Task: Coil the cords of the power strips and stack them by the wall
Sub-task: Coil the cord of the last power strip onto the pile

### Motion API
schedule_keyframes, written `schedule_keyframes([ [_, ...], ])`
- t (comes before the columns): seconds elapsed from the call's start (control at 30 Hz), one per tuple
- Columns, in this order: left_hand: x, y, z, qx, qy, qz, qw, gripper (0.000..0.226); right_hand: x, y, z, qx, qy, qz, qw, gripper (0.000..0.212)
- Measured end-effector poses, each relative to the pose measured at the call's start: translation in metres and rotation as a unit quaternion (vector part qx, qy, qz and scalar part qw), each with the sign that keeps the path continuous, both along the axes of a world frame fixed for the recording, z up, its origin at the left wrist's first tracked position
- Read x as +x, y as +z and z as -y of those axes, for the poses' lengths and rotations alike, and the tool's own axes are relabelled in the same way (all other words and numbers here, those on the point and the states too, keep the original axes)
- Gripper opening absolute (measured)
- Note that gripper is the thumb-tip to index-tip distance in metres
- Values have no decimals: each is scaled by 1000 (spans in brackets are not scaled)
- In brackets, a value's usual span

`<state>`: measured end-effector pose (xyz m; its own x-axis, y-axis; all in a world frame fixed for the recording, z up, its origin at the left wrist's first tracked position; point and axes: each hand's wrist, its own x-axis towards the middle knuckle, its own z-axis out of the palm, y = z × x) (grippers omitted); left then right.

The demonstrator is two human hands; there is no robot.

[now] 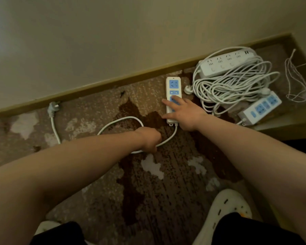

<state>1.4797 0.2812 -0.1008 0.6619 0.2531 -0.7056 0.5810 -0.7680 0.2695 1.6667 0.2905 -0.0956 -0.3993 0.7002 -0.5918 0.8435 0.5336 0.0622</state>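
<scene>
Head view: a blue-and-white power strip (173, 98) lies on the patterned carpet (166, 183) near the baseboard (113, 84).
Its white cord (120, 121) loops left — the left hand (151, 139) clenches round it, while the right hand (182, 114) rests flat, fingers spread, on the strip. The plug (53, 108) lies far left by the wall. Right, a white power strip (226, 63) sits on tangled cords beside another blue-faced strip (260, 107).

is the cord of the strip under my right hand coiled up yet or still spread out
Mostly spread out. The cord makes one loose loop on the carpet, gripped by the left hand, and its plug end trails off toward the baseboard.
</scene>
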Motion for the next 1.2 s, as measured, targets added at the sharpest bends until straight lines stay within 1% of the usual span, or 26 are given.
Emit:
schedule_keyframes([
  [0.07,-8,0,-7,-48,53,7,997,10,-4,0,-3,12,14,16,1000,69],
  [0.1,-15,0,-12,-94,103,17,990,10,-5,0,-4,20,18,22,999,67],
  [0.17,-30,5,-24,-187,221,61,955,14,-6,1,-5,33,23,31,999,65],
  [0.2,-38,9,-31,-204,260,94,939,16,-8,2,-5,40,24,36,998,65],
  [0.3,-59,26,-54,-159,325,164,918,12,-22,8,-10,77,34,36,996,59],
  [0.33,-64,33,-60,-147,350,183,907,12,-28,11,-13,96,46,32,994,56],
  [0.4,-75,49,-74,-145,404,227,874,14,-39,21,-22,129,65,19,989,51],
  [0.5,-84,84,-95,-177,463,302,814,18,-47,41,-41,170,59,-8,984,52],
  [0.57,-86,109,-112,-199,480,353,778,20,-44,64,-56,179,9,-51,983,58],
  [0.63,-89,127,-128,-234,496,394,738,21,-32,94,-70,201,-47,-99,973,62],
  [0.7,-92,136,-137,-254,499,414,718,23,-17,125,-79,238,-54,-122,962,61],
  [0.8,-87,133,-141,-273,488,426,711,25,6,159,-82,293,-57,-130,946,56],
  [0.87,-74,126,-138,-261,483,425,720,26,22,168,-79,311,-93,-119,938,55],
  [0.9,-66,121,-137,-248,478,420,730,26,31,168,-75,310,-117,-107,937,56],
  [0.97,-53,107,-133,-211,452,396,771,28,47,160,-66,300,-162,-76,937,61],
  [1.07,-51,79,-125,-157,385,308,856,31,73,134,-49,267,-222,-38,937,67],
  [1.1,-56,71,-123,-146,376,278,872,31,82,125,-45,264,-242,-33,933,67],
  [1.13,-61,65,-121,-158,388,258,870,31,92,116,-41,265,-259,-30,928,66],
  [1.2,-72,61,-121,-225,446,247,831,29,107,101,-39,258,-275,-29,926,66],
])
